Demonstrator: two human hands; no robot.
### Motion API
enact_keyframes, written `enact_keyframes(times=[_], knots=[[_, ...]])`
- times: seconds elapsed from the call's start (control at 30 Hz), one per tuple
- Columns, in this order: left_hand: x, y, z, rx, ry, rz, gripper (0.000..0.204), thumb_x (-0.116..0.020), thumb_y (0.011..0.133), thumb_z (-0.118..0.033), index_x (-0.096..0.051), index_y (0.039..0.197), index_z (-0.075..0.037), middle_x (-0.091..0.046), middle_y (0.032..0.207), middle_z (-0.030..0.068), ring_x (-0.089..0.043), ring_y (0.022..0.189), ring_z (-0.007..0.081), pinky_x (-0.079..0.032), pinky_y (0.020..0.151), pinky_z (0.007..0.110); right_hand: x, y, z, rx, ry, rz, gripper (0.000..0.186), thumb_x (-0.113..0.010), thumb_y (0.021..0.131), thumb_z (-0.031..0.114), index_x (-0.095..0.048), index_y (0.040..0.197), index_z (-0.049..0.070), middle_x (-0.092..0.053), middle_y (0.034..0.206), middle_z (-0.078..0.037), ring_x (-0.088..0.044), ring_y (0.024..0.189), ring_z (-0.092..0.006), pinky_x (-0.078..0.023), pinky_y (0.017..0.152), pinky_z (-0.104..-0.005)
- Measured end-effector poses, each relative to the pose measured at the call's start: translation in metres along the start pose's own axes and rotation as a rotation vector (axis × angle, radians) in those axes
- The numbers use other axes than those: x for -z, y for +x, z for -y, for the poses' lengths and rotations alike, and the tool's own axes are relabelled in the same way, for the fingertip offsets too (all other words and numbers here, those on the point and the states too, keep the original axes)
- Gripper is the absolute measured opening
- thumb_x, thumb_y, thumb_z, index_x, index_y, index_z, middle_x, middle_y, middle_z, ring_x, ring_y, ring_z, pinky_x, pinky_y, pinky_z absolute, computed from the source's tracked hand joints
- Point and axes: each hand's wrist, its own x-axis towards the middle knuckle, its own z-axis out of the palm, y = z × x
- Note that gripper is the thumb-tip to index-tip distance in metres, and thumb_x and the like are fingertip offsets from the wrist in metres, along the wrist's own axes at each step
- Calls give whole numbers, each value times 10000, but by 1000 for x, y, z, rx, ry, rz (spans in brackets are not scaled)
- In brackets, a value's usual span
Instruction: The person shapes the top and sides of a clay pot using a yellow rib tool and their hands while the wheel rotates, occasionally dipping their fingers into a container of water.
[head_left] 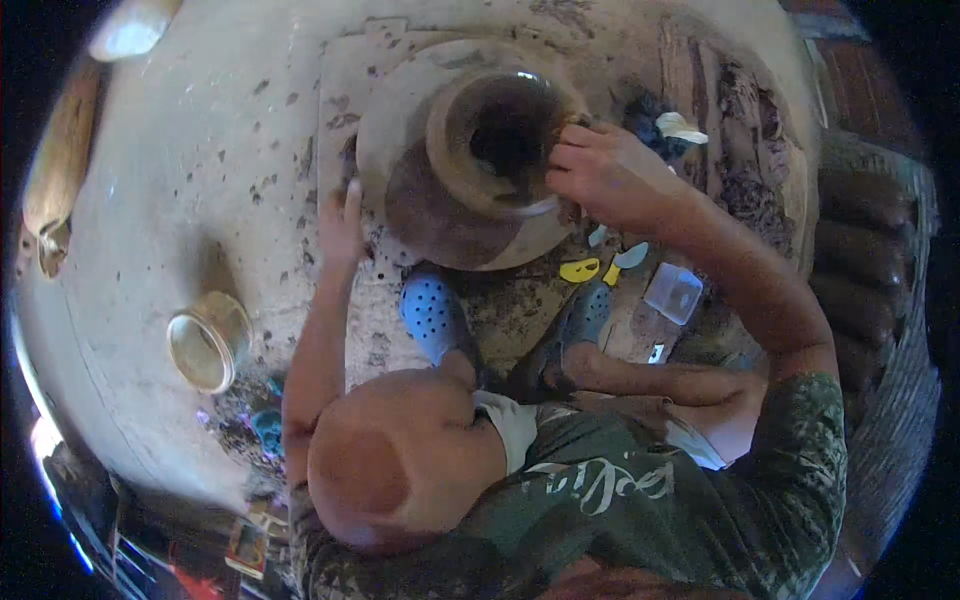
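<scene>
Right hand (615, 175): up against the right side of the pot (447, 160), fingers bent in at the rim, back of the hand facing up. Can't tell if they pinch the wall or just press; fingertips not clear.

Left hand (342, 232): on the other side, fingers stretched forward and fairly straight, spread a little, nothing seen in the grip. Sits by the left edge of the disc (388, 112); can't tell if it touches.

Arms: right elbow bent and swung wide, forearm angling forward and inward to the pot. Left arm straighter, reaching forward past the outside of the left knee.

Pot: between the two hands, much closer to the right, standing mouth-up on the disc. Wide round mouth, dark inside.

Around the right hand: dark clump (645, 112) and white piece (682, 127) just to its right, brown mass (735, 130) farther right. Body side of it: yellow tool (579, 270), blue-grey tool (632, 256), clear box (673, 294) near the forearm.

Around the left hand: tub (208, 342) left of the forearm and nearer the body, tipped look from the lens maybe. Blue clog (432, 315) to its right, body side. Floor (150, 200) stretches away to its left, with dark spots.
</scene>
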Motion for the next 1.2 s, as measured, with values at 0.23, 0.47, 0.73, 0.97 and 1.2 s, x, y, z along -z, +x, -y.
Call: enact_keyframes(times=[0.23, 0.47, 0.73, 0.97, 1.2], knots=[[-79, -83, 32, 206, 18, 188, 705, -426, 1054, -609, -647, 1265, 26, -662, 1260, 317, -617, 1194, 497, -449, 1031, 540, -14, 33, -13, -18, 75, 45, 191, -754, 814, 226, -660, 876, 71, -632, 891, -102, -646, 927, -345, -540, 828, -469], [-16, -52, 3, 41, 214, 79, 625, -499, 1038, -573, -664, 1280, -22, -686, 1210, 281, -666, 1097, 443, -506, 944, 516, -8, 92, -22, -233, 260, 103, 342, -715, 928, 358, -683, 923, 18, -685, 899, -204, -681, 884, -427, -549, 812, -510], [-49, -18, 45, 104, 121, 106, 680, -463, 1056, -563, -613, 1255, 69, -670, 1204, 329, -650, 1132, 478, -513, 944, 514, -45, 112, -44, -368, 237, 2, 439, -673, 951, 461, -717, 968, 25, -713, 947, -212, -699, 908, -403, -543, 842, -502], [-43, -101, -25, 61, 443, 556, 563, -613, 1005, -502, -704, 1134, 39, -704, 1118, 308, -676, 1094, 451, -527, 923, 514, -32, 102, -41, -527, 363, 100, 517, -646, 979, 456, -694, 913, -54, -684, 906, -261, -678, 868, -398, -537, 833, -505], [11, 19, -28, -596, 644, -170, 631, -678, 941, -535, -683, 1251, 14, -597, 1371, 261, -539, 1300, 384, -394, 1062, 582, -45, 104, -27, -526, 222, -8, 445, -664, 956, 477, -721, 981, 37, -718, 960, -217, -693, 934, -418, -536, 854, -510]])
